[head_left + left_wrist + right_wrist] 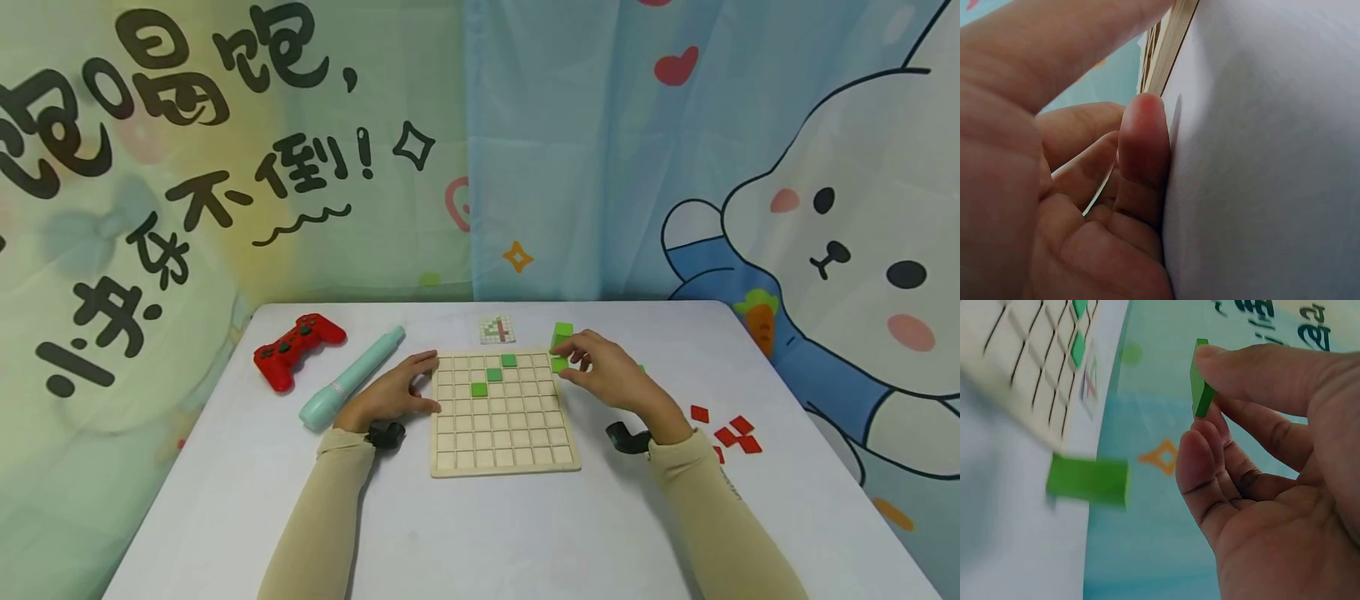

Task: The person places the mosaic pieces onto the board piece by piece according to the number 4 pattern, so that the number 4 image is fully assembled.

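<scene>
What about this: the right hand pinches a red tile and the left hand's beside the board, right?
Not quite: the tile the right hand pinches is green, as the right wrist view shows; the left hand is beside the board.

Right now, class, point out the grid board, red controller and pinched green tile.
Grid board [502, 421]: head view, a bare middle cell.
Red controller [297, 347]: head view, its body.
Pinched green tile [1197, 387]: right wrist view, broad face.

Red game controller [300, 347], mint-green tube [354, 377] beside it, cartoon-printed curtain [540, 158].
</scene>
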`<action>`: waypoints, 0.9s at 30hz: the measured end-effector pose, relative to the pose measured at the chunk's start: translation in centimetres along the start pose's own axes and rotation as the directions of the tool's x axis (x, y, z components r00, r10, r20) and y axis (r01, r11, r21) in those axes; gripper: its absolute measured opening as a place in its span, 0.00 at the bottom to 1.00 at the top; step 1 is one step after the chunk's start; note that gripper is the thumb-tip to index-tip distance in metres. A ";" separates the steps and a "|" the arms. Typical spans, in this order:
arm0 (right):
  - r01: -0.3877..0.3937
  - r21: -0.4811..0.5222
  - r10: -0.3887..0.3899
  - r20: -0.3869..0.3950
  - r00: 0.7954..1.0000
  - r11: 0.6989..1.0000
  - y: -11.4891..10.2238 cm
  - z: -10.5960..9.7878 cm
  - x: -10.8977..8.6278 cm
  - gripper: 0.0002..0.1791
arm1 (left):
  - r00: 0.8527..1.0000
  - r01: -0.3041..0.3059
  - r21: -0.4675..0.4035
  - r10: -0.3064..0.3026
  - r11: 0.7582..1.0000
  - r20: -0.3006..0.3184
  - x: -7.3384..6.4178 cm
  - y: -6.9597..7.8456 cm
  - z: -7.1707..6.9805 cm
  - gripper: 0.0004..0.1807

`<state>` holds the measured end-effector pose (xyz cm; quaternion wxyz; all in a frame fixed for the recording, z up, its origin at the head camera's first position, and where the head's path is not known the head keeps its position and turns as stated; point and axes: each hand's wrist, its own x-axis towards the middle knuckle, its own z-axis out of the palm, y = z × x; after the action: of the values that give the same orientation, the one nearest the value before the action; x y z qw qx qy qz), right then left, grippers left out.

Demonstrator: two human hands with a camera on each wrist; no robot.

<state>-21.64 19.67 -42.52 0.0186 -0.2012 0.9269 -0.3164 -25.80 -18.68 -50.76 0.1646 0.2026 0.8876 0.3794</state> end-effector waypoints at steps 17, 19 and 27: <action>0.079 0.042 -0.086 0.198 0.977 0.996 -5.2 8.1 4.4 0.17 | 1.000 -0.011 0.009 0.011 1.000 -0.005 0.0 0.0 0.0 0.50; 0.066 0.046 -0.074 0.208 0.975 0.997 -5.6 8.8 4.9 0.16 | 1.000 -0.011 0.013 0.011 1.000 -0.006 0.0 -0.1 0.0 0.50; 0.042 -0.008 -0.039 0.254 0.966 0.999 -6.5 11.3 5.9 0.13 | 0.999 -0.041 0.035 0.041 0.999 -0.006 0.2 -0.4 -0.2 0.50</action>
<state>-22.87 6.21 -47.14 0.1291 -0.2590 0.9147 -0.2822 -26.16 -18.92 -50.95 0.1504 0.2224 0.8903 0.3678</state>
